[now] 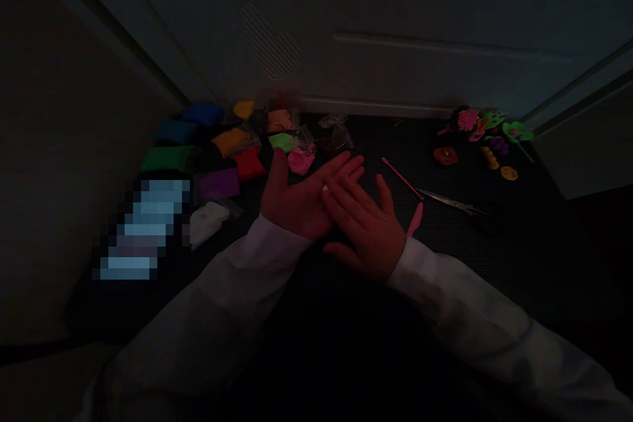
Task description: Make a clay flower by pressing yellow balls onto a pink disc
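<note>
My left hand (302, 203) lies palm up with its fingers stretched out and the thumb apart. Flat across its palm rest the fingers of my right hand (364, 223), the thumb spread away. A tiny pale yellow piece (325, 188), perhaps modelling clay, shows at the right fingertips against the left palm; the rest of it is hidden. Just beyond the left fingers sits a pink clay shape (301, 159). To the right of my right hand are a thin pink tool (403, 178), a pink plastic knife (416, 219) and scissors (459, 204) with the blades parted.
Several bags of coloured clay, among them green (167, 159), purple (219, 182) and white (208, 223), lie left on the dark table. A lit phone-like screen (148, 227), pixelated, is nearer. Finished clay flowers (467, 120) and a red clay piece (446, 156) lie back right. A pale panel (420, 0) stands behind.
</note>
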{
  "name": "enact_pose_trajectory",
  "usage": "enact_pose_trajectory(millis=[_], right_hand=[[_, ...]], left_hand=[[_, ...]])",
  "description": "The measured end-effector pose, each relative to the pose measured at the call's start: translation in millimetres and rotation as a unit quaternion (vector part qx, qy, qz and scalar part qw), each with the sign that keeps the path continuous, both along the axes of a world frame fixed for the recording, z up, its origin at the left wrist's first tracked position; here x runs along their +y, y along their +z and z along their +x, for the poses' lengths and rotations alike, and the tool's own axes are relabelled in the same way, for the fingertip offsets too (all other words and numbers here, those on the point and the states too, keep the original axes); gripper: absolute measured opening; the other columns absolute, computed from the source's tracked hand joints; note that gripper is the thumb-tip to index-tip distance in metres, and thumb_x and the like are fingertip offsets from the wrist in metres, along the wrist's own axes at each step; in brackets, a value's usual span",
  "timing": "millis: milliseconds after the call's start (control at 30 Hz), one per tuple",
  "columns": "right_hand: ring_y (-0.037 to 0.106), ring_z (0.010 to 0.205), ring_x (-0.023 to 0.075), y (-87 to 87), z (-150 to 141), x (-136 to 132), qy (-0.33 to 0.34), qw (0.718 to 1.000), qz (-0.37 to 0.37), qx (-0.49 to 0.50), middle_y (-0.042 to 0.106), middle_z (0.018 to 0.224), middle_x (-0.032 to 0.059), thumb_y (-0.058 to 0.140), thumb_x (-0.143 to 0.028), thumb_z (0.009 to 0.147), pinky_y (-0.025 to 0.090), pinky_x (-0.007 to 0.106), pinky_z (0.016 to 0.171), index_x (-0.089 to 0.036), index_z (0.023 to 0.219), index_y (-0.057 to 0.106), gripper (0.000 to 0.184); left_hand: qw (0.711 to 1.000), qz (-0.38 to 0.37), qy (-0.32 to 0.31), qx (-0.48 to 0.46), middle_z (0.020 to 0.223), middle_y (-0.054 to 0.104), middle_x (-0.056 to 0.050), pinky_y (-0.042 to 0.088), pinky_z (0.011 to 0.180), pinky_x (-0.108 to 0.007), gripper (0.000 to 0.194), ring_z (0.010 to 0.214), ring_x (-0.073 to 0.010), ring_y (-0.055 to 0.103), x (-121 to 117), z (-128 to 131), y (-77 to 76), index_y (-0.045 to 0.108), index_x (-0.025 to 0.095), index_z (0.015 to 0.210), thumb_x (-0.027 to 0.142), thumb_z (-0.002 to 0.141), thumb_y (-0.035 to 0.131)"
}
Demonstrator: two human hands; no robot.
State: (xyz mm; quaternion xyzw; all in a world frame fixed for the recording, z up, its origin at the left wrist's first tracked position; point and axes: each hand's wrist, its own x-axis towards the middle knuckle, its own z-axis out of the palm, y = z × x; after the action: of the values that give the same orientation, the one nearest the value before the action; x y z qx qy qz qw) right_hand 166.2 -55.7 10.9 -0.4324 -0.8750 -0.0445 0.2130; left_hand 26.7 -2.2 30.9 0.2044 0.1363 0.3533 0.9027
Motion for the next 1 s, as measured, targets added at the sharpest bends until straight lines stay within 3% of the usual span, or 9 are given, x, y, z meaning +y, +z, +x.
enact_pose_trajectory(millis=[133,267,367,467,567,700,800,900,1000], right_hand=[[0.021,0.130,0.0201,1.4,-4.2,-3.0,0.074,0.997,-0.008,-0.006,0.033,0.137,0.0075,0.032,-0.050,0.081,0.013,0.047,0.107,-0.014,0.131,0.027,0.061],[0.021,0.130,0.0225,0.7,-1.5,-0.5,0.013,1.000,0.011,0.013,0.031,0.137,0.0142,0.035,-0.052,0.079,0.012,0.048,0.106,-0.009,0.131,0.026,0.068],[0.021,0.130,0.0233,1.5,-0.2,-0.2,-0.015,1.000,0.005,0.015,0.030,0.137,0.0145,0.034,-0.053,0.078,0.005,0.052,0.106,-0.008,0.131,0.024,0.070],[0.021,0.130,0.0212,6.0,-1.3,-3.2,0.040,0.999,-0.021,-0.007,0.030,0.138,0.0097,0.030,-0.053,0.080,0.002,0.051,0.107,-0.011,0.132,0.024,0.067],[0.019,0.131,0.0198,8.2,-2.1,-5.2,0.091,0.996,-0.017,-0.018,0.031,0.138,0.0084,0.030,-0.053,0.080,0.007,0.047,0.108,-0.012,0.131,0.027,0.065],[0.021,0.130,0.0225,2.6,-0.3,-1.8,0.013,1.000,0.021,0.007,0.029,0.138,0.0143,0.033,-0.055,0.078,0.002,0.051,0.106,-0.010,0.131,0.025,0.070],[0.023,0.129,0.0232,0.5,0.8,-0.2,-0.013,1.000,0.005,0.003,0.029,0.137,0.0147,0.030,-0.055,0.079,-0.005,0.054,0.104,-0.009,0.131,0.023,0.070],[0.022,0.130,0.0216,4.6,-0.3,-3.1,0.037,0.999,-0.017,-0.009,0.031,0.137,0.0111,0.028,-0.054,0.080,-0.005,0.054,0.104,-0.012,0.131,0.024,0.066],[0.021,0.130,0.0209,8.9,-2.0,-6.9,0.074,0.997,-0.024,-0.018,0.032,0.137,0.0100,0.027,-0.054,0.081,-0.005,0.053,0.104,-0.013,0.131,0.025,0.065]], left_hand=[[0.999,-0.025,-0.012,0.029,0.131,0.041,-0.008,0.017,0.105,-0.033,0.081,0.129,-0.0194,0.024,-0.2,3.1,-1.2,0.036,0.014,0.125,0.071,0.070,0.020],[0.997,-0.035,-0.065,0.028,0.127,0.045,-0.009,0.018,0.103,-0.036,0.084,0.128,-0.0221,0.025,-4.6,5.8,-2.6,0.039,0.014,0.122,0.074,0.067,0.018],[0.999,0.005,-0.034,-0.001,0.128,0.043,-0.008,0.017,0.103,-0.037,0.085,0.129,-0.0220,0.023,-1.9,-0.1,-0.9,0.036,0.013,0.124,0.073,0.069,0.013],[1.000,0.017,0.016,0.001,0.131,0.040,-0.007,0.018,0.103,-0.035,0.080,0.128,-0.0195,0.025,1.6,-2.8,-0.3,0.035,0.015,0.125,0.071,0.071,0.016],[0.999,-0.017,-0.013,0.024,0.130,0.041,-0.008,0.018,0.104,-0.034,0.078,0.127,-0.0199,0.028,-1.6,3.3,-2.5,0.037,0.016,0.123,0.071,0.070,0.021],[0.997,-0.052,-0.061,0.023,0.130,0.042,-0.009,0.017,0.105,-0.036,0.080,0.127,-0.0221,0.028,-8.5,9.2,-4.1,0.038,0.016,0.123,0.073,0.068,0.023],[0.999,-0.025,-0.031,0.003,0.131,0.041,-0.007,0.016,0.106,-0.037,0.080,0.127,-0.0213,0.027,-6.0,3.5,-1.4,0.037,0.018,0.124,0.073,0.068,0.022],[1.000,-0.009,0.015,0.005,0.132,0.040,-0.006,0.016,0.105,-0.036,0.079,0.128,-0.0195,0.026,-2.3,0.6,1.0,0.035,0.018,0.126,0.072,0.069,0.020],[0.999,-0.031,0.019,0.039,0.132,0.040,-0.007,0.016,0.105,-0.034,0.080,0.128,-0.0189,0.026,-5.4,8.1,-0.3,0.035,0.017,0.126,0.072,0.069,0.019]])
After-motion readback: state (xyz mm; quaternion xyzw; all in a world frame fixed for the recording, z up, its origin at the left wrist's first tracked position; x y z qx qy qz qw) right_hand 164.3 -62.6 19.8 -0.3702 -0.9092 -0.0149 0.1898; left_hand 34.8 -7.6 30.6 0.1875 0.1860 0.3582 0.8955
